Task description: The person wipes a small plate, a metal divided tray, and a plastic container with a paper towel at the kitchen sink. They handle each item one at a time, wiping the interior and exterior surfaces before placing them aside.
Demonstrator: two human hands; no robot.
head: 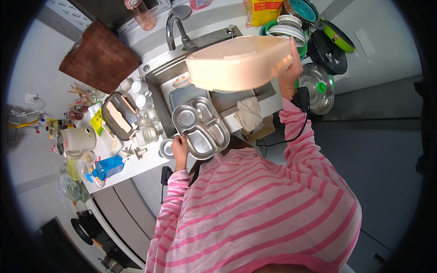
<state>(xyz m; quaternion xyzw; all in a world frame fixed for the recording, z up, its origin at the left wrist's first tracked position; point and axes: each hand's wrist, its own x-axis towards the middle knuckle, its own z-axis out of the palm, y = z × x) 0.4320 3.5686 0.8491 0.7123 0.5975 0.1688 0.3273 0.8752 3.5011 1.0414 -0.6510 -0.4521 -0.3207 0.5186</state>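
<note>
My left hand (180, 150) grips the edge of a stainless steel tray with several compartments (200, 128), held low in front of the sink's near edge. Raised over the sink (157, 92), a pale peach plastic lunch box shell (235, 63) is held at its right end by my right hand (291, 68). Part of the basin is hidden behind that shell. Inside the basin I see a greyish translucent lid or tray (186, 94) and part of an orange-patterned dish (181, 80).
A chrome faucet (175, 30) rises behind the sink. Left are glass mugs (147, 116), a dark lid with peach clips (119, 116) and a blue bottle (108, 167). A beige cloth (248, 113) hangs at the front edge. Stacked bowls (288, 30) and a glass lid (315, 88) are right.
</note>
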